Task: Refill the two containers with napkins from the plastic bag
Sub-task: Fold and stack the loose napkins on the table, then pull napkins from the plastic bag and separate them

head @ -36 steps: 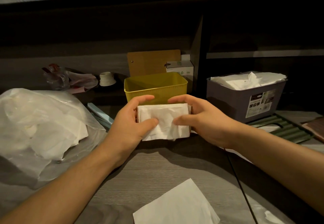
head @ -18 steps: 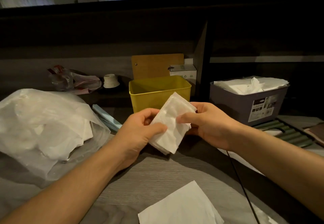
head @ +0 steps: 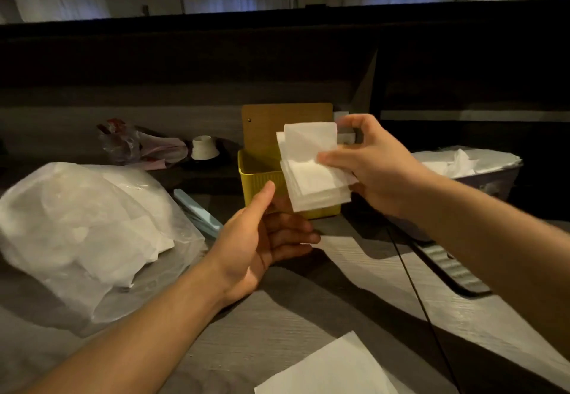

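Napkins (head: 311, 168) in a folded white stack sit pinched in the right hand (head: 374, 168), thumb across the near face and fingers curled behind, so the stack is held up and tilted in the air. Directly behind and partly below the stack is the yellow container (head: 260, 177), its near wall showing between the two hands. The left hand (head: 262, 239) is below and a little to the left of the stack, palm turned up, fingers relaxed and spread, thumb pointing up toward the napkins' lower corner without clearly touching it; it holds nothing.

To the right of the right hand, past the wrist, stands the grey container (head: 493, 177), already heaped with white napkins that rise above its rim. Far to the left of the left forearm lies the plastic bag (head: 86, 233), bulging, with more white napkins visible through its film. Between the bag and the left hand a pale blue flat object (head: 197, 217) lies on the wooden table (head: 277, 325).

Behind the yellow container a brown board (head: 265, 128) stands upright. Beyond the bag are a crumpled clear wrapper (head: 129, 143) and a small white cup-shaped object (head: 203, 148). Nearest the person, below both forearms, a single loose white sheet (head: 333, 369) lies flat on the table, and a thin black cable (head: 416, 288) runs under the right forearm.
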Available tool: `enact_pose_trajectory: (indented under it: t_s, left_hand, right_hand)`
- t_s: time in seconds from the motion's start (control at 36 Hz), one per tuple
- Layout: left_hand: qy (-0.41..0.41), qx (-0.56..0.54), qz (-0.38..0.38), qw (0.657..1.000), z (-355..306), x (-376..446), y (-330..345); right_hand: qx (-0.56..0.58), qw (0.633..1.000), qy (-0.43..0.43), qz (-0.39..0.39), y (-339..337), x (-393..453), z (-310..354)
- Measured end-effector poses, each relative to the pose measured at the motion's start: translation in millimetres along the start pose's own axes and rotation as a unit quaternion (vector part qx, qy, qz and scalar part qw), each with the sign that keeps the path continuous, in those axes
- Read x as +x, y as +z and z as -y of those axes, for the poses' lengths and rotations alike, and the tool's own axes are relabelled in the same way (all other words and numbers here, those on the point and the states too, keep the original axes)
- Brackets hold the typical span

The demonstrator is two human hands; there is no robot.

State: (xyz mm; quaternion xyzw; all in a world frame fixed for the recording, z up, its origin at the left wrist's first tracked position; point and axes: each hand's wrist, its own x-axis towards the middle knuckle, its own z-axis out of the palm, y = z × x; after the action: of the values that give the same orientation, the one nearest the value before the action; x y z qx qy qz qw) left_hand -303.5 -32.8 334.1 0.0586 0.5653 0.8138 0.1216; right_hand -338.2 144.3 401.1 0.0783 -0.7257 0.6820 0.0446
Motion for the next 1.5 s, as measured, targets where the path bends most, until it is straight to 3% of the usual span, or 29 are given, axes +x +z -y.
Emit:
enact_pose_trajectory:
  t_s: [0.19, 0.33, 0.44, 0.56, 0.72, 0.89, 0.97, 1.11, 1.17, 1.28, 1.33, 1.39, 1.5]
  left_hand:
    - [-0.021, -0.032, 0.031, 0.999, -1.1, 3.7, -6.9]
    - [-0.017, -0.006, 0.046, 0.999, -1.3, 2.3, -7.1]
    - [-0.01, 0.009, 0.045, 0.999, -1.3, 2.1, -7.2]
    - [-0.008, 0.021, 0.049, 0.999, -2.4, 1.6, -7.1]
    - [-0.008, 0.043, 0.05, 0.998, -3.3, -0.3, -6.9]
    - [-0.008, 0.041, 0.053, 0.998, -3.6, -0.4, -7.4]
    - [-0.007, 0.037, 0.055, 0.998, -3.6, 0.7, -8.5]
    - [-0.004, 0.038, 0.054, 0.998, -3.3, 2.1, -12.8]
    - [0.0, 0.03, 0.053, 0.998, -3.2, 3.4, -13.7]
    - [0.0, 0.007, 0.056, 0.998, -0.2, 4.8, -15.0]
    - [0.003, 0.004, 0.058, 0.998, 1.3, 5.6, -15.0]
    - [0.004, 0.011, 0.052, 0.999, 1.8, 6.6, -14.7]
    - [0.008, 0.056, 0.045, 0.997, 0.9, 5.7, -13.1]
  right_hand:
    - [-0.125, 0.991, 0.033, 0.02, 34.3, 72.9, 35.7]
    - [-0.253, 0.955, 0.148, 0.048, 56.2, 97.1, 29.5]
    - [-0.288, 0.925, 0.236, 0.082, 67.3, 106.6, 20.3]
    - [-0.319, 0.92, 0.216, 0.078, 77.1, 112.7, 11.0]
    - [-0.422, 0.873, 0.208, 0.131, 81.7, 117.6, 7.7]
    - [-0.429, 0.854, 0.223, 0.19, 79.3, 122.0, 6.5]
    - [-0.465, 0.828, 0.232, 0.211, 80.0, 124.2, 4.2]
    - [-0.596, 0.739, 0.178, 0.257, 83.4, 116.3, 16.4]
    - [-0.632, 0.72, 0.146, 0.246, 81.1, 114.3, 23.8]
    - [-0.65, 0.751, -0.021, 0.118, 68.3, 95.9, 35.6]
    - [-0.626, 0.763, -0.126, 0.095, 56.7, 70.4, 39.3]
    - [-0.578, 0.786, -0.165, 0.145, 42.2, 31.9, 39.4]
    - [-0.524, 0.772, -0.131, 0.336, 16.6, -36.3, 16.6]
